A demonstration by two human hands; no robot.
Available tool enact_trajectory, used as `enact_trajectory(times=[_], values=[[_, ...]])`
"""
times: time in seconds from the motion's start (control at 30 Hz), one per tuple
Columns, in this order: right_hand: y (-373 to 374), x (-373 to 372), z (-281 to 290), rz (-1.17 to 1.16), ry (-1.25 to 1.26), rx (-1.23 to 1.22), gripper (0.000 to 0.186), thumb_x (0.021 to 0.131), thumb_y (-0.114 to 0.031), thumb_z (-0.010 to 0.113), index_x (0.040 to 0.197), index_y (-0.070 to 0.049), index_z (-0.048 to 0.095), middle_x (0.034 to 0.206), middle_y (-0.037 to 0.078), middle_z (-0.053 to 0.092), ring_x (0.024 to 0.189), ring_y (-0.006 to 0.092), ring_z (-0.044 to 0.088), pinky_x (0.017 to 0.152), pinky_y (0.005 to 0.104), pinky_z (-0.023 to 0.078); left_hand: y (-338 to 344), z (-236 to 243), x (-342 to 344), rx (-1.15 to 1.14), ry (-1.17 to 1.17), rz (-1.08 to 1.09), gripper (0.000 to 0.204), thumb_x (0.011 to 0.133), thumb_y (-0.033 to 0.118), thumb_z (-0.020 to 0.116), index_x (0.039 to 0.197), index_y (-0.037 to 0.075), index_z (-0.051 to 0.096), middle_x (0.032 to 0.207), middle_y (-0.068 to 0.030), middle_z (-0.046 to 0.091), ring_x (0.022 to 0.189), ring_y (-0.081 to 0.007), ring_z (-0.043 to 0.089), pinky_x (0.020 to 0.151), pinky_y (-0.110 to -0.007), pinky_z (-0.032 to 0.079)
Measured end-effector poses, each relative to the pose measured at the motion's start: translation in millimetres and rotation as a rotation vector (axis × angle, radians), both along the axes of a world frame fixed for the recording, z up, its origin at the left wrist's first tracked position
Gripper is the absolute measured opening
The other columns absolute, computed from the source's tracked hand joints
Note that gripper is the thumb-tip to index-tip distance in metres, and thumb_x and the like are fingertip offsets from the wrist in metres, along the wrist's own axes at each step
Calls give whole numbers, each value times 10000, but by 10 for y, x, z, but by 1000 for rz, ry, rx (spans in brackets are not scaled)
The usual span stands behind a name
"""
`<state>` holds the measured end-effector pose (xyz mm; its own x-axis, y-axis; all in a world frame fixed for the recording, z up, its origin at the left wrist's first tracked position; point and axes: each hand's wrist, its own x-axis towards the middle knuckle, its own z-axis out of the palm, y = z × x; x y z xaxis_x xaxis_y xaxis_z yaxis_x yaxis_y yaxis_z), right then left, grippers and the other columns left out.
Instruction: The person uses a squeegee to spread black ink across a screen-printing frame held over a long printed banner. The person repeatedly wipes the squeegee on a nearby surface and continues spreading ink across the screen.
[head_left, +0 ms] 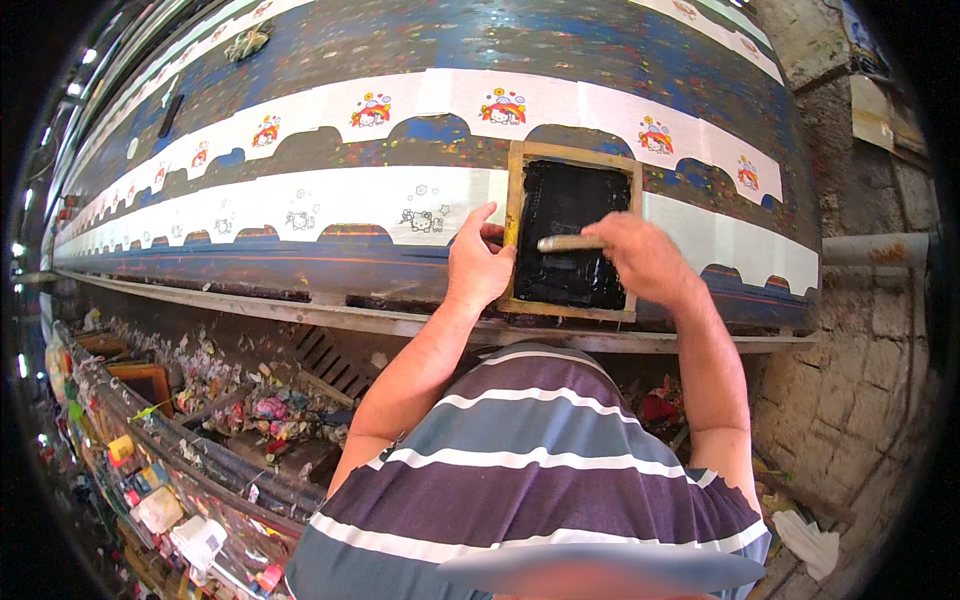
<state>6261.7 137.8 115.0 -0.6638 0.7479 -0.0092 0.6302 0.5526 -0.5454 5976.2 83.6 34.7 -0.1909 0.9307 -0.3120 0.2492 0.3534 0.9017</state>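
A wooden screen-printing frame [627, 158] lies flat on the near strip of white fabric [370, 197], its mesh covered with wet black ink [570, 195]. My left hand [480, 262] grips the frame's left side bar, thumb against the wood and one finger pointing up along it. Inside the frame, my right hand [643, 260] is closed around a pale squeegee [570, 243], held sideways over the ink; that hand is slightly blurred. Left of the frame, the strip carries black outline cartoon prints [424, 221]. What lies under the frame is hidden.
Farther back on the long, paint-spotted table [640, 90] runs a fabric strip with coloured cartoon prints [502, 107]. A crumpled cloth [248, 42] and a dark bar [171, 115] lie at the far left. Scraps [275, 408] and containers [160, 510] clutter the lower left; a pipe [875, 249] juts out right.
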Motion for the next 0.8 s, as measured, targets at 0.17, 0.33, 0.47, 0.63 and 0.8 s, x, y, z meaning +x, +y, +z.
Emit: enact_trajectory(times=[0.17,0.33,0.47,0.63,0.8], values=[[572,-117,-141,-121,50,211,435,934,96,681,1345,-35,740,1226,208,759,1219,460,706,1069,546,577,20,68,-3,-32,15,-18,812,935,-90,815,1690,19,536,1192,-116,763,873,-135,692,837,-320,614],[686,-134,-203,-177,81,213,440,902,106,663,1303,-46,762,1220,194,764,1229,452,699,1085,542,568,44,-11,-27,-27,13,-45,809,941,-80,819,1691,9,529,1188,-114,754,879,-130,690,826,-316,609],[391,-135,-274,-121,67,310,453,848,99,654,1252,-57,790,1174,176,766,1173,425,702,1043,526,572,44,-43,-37,-5,38,-42,776,931,-64,822,1661,22,573,1188,-138,770,846,-151,708,813,-337,628],[-253,-223,-270,-102,78,270,485,800,69,712,1251,-95,779,1168,121,743,1104,387,692,988,514,558,47,-25,-60,-5,23,-77,760,946,-73,823,1657,24,573,1188,-125,756,867,-139,700,820,-328,618],[-838,-299,-176,-102,35,188,473,813,-7,760,1278,-93,781,1234,103,757,1162,361,698,1010,495,546,16,-75,-52,12,-17,-79,739,963,-108,784,1657,30,571,1257,-134,742,916,-150,707,841,-332,621]])
